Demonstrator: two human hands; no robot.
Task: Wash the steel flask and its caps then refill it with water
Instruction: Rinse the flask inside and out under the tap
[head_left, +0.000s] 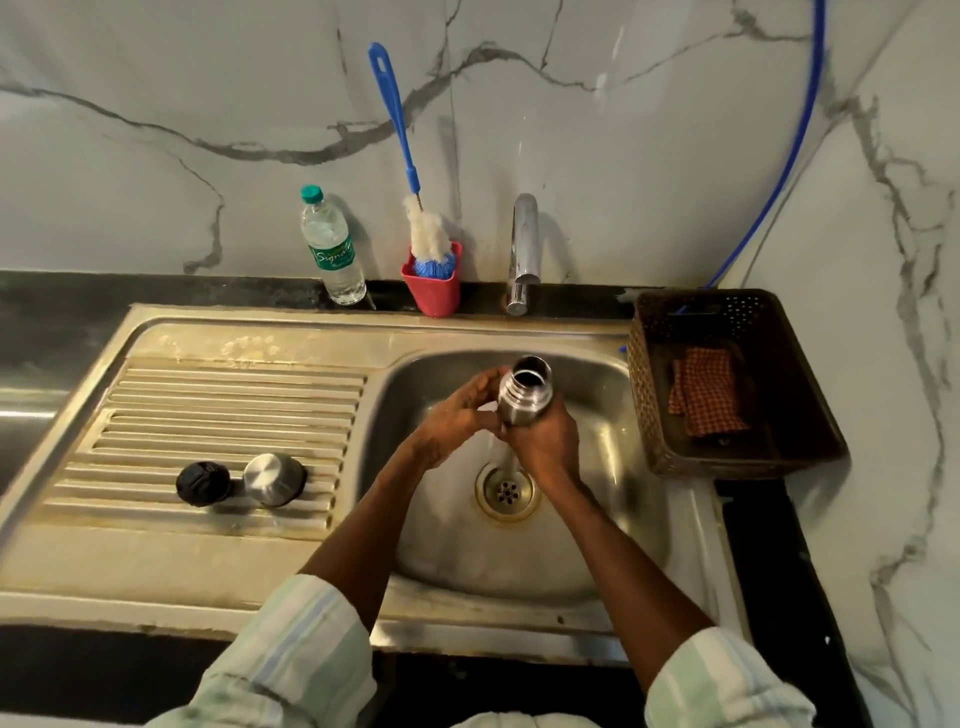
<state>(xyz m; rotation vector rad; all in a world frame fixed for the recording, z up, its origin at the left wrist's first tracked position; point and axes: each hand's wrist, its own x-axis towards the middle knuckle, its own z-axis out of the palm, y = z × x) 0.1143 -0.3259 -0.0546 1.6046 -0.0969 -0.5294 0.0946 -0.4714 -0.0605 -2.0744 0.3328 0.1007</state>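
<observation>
White marble-veined walls (649, 130) back a steel sink (597, 545) set in a dark counter. Over the basin, the right hand (545, 441) is wrapped round the body of the steel flask (524, 397), which tilts mouth-up with its open neck just above the grip. The left hand (457, 415) curls against the flask's left side, touching it; whether it truly grips cannot be told. Well left of the hands, on the ribbed drainboard (218, 405), sit the black cap (202, 483) and the steel cap (274, 479). Beyond the grip stand the tap (523, 249) and a bottle brush (415, 208) in a red holder (432, 291). The flask is probably rigid, light while empty and slick when wet, so the mid-body seems the safest place to hold.
</observation>
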